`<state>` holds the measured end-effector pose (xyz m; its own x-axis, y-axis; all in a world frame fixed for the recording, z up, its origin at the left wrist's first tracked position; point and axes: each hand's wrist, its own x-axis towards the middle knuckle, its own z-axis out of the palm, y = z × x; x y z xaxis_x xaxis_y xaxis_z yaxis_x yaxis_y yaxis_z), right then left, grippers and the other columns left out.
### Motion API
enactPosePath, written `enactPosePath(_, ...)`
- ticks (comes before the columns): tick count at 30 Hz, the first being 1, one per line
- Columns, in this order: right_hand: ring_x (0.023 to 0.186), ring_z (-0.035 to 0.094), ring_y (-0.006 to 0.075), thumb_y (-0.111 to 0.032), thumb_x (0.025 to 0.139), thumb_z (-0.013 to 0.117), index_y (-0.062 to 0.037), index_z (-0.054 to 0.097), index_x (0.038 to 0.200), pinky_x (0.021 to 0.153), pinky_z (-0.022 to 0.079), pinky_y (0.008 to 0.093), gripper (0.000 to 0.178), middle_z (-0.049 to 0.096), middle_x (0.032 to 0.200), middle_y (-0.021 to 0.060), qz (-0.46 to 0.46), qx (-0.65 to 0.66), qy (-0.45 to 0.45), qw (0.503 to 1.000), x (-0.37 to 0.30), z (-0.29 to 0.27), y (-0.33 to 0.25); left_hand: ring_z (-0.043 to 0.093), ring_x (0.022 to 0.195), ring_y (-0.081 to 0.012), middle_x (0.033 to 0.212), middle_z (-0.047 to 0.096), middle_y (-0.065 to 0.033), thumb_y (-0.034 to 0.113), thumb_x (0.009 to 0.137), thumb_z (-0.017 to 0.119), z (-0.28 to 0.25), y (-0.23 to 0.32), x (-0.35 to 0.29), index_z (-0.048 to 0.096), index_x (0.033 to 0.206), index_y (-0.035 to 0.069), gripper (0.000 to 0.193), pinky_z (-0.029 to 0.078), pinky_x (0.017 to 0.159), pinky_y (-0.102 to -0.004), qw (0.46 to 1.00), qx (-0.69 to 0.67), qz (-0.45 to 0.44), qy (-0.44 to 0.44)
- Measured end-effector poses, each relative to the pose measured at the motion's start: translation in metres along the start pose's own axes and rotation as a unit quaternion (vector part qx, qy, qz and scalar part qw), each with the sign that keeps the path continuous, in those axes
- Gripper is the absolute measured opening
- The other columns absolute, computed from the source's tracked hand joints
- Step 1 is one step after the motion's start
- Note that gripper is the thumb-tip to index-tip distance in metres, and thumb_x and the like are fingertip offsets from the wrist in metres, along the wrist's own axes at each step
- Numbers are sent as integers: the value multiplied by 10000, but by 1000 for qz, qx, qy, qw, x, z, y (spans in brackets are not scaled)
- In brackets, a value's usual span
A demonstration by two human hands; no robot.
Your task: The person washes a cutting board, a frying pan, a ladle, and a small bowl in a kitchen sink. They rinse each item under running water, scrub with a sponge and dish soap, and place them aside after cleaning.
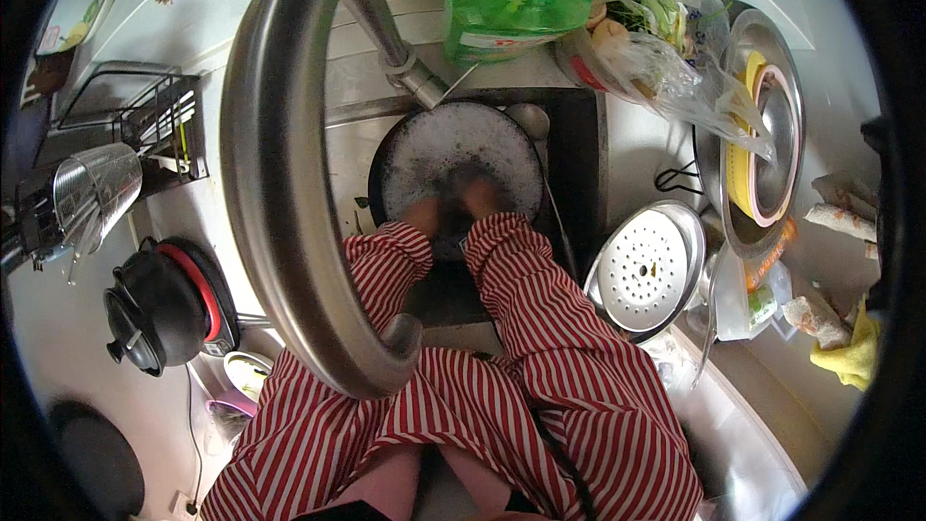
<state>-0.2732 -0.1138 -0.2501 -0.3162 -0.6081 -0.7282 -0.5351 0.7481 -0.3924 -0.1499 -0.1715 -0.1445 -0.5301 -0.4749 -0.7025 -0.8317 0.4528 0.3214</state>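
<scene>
A round dark wok or pan (383, 174) sits in the sink (590, 150), full of greyish suds. Both my hands are down inside it, close together near its near side. My left hand (422, 215) is at the left, its fingers hidden in the foam. Beside it, my right hand (479, 199) reaches a little farther in, its fingers smeared by motion. A dark blurred patch lies just beyond my hands; whether it is a scrubber or bare pan bottom cannot be made out. A metal ladle (531, 121) rests along the pan's right side.
The large metal tap (275, 164) arches over the left foreground. Behind the sink stand a green bottle (497, 10) and a plastic bag with vegetables (666, 63). At right are a perforated steamer plate (644, 270) and a metal basin (796, 125). A black pot (164, 304) stands left.
</scene>
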Motion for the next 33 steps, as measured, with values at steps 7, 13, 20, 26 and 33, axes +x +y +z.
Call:
enactPosePath(7,924,585,246,-347,948,394,-13,589,1118,822,454,354,423,585,1088,132,-26,338,-53,939,-97,-149,-89,610,835,-356,976,635,-205,82,857,540,-15,-7,4,623,1053,-1,228,480,752,-423,941,-287,2,179)
enactPosePath(13,878,608,195,-256,894,555,31,550,1127,777,505,298,370,597,1057,123,-22,471,-137,871,-178,-185,-122,551,922,-319,932,631,-108,35,729,584,-88,11,-72,666,897,60,188,463,793,-393,910,-121,49,394)
enactPosePath(20,740,636,197,-155,893,565,20,561,1092,682,511,307,265,640,875,104,-158,293,-124,935,-197,-153,-123,557,967,-307,989,624,-100,71,717,595,-94,4,-128,664,905,66,200,481,780,-410,894,-78,29,441)
enactPosePath(26,776,633,285,-116,864,574,14,615,995,669,489,366,188,649,914,158,-354,-40,10,934,-253,-125,-164,531,1042,-336,1164,565,-168,50,725,582,-84,-17,-201,658,965,32,252,446,887,-401,919,-95,-27,382)
enactPosePath(33,857,603,311,-62,823,592,-1,622,989,749,498,392,179,644,981,128,-652,-113,41,748,-278,-67,-216,479,1083,-367,1238,508,-184,54,746,570,-60,-45,-285,612,1065,21,323,418,924,-414,869,-157,-183,432)
